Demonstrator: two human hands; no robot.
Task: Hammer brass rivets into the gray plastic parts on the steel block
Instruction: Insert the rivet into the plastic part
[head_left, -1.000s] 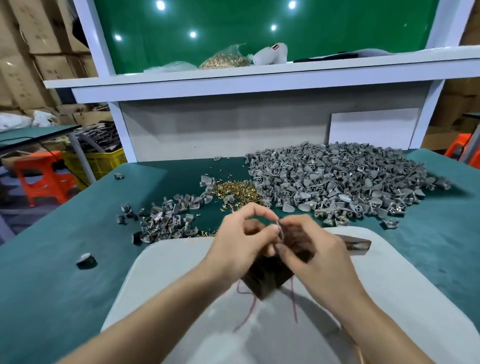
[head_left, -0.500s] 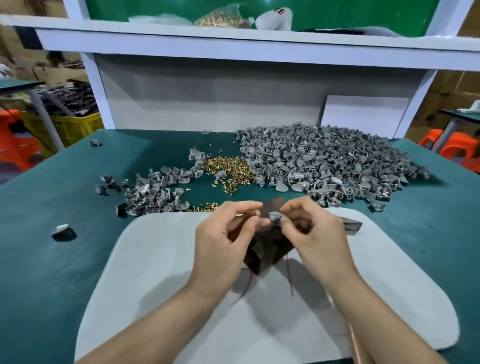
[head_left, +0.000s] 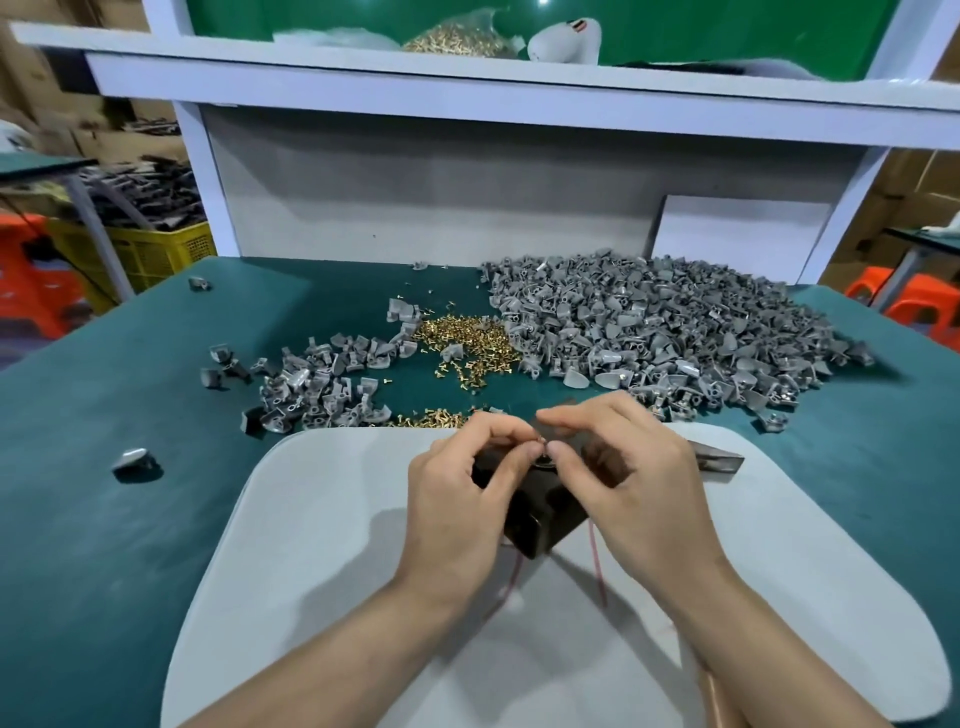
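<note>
Pinching in a narrow grip, the left hand (head_left: 457, 499) and the right hand (head_left: 634, 483) held one small piece (head_left: 543, 451) over the steel block (head_left: 540, 517); it seemed light, stiff, slippery, best taken by its sides.

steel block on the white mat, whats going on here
A person's left hand and right hand meet over the dark steel block on the white mat, fingertips pinching a small piece there. Loose brass rivets and a big heap of gray plastic parts lie behind. No hammering right now.
</note>
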